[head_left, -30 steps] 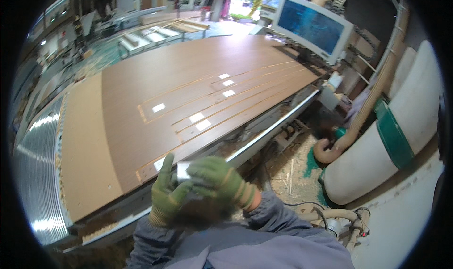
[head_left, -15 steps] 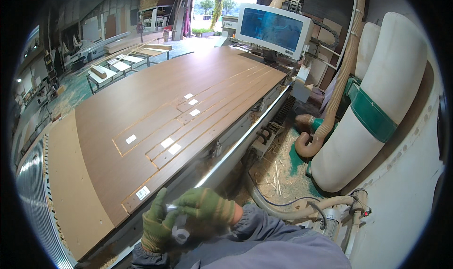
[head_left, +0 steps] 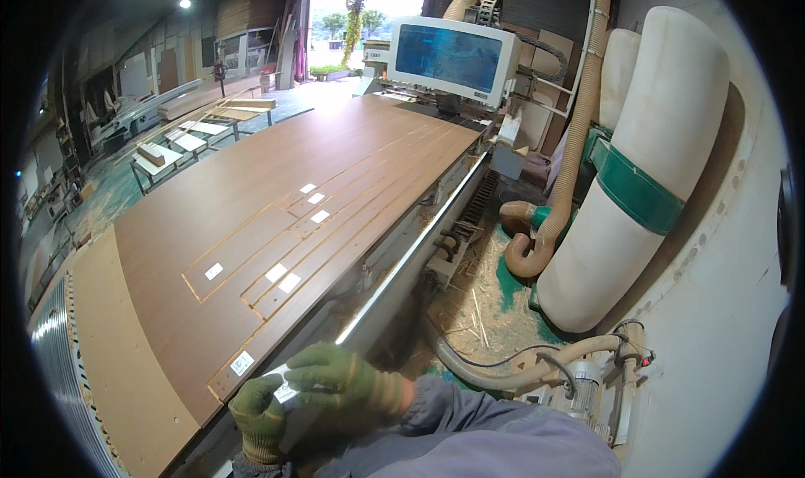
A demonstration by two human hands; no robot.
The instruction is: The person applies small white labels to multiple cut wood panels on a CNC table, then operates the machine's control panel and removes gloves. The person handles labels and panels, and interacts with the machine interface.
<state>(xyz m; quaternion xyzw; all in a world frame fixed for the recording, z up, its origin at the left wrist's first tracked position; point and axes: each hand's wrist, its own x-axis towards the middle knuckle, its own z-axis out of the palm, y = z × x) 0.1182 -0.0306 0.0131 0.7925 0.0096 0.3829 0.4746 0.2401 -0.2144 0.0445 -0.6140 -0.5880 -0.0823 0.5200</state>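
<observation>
While both gloved hands work close together at the near corner of the machine bed, a small white label (head_left: 283, 387) sits pinched between them: the left hand (head_left: 260, 415) closed on its lower edge, the right hand (head_left: 344, 379) curled over its top. It hangs just off the near edge of the big brown board (head_left: 277, 201), not yet stuck down. Several white labels (head_left: 277, 272) already lie on the cut pieces, one (head_left: 241, 362) right beside the hands, so I judge the labelling well along, though some cut strips look bare. Beyond stand the blue control screen (head_left: 449, 56), a white dust bag (head_left: 646, 168) and sawdust on the floor (head_left: 478, 302).
</observation>
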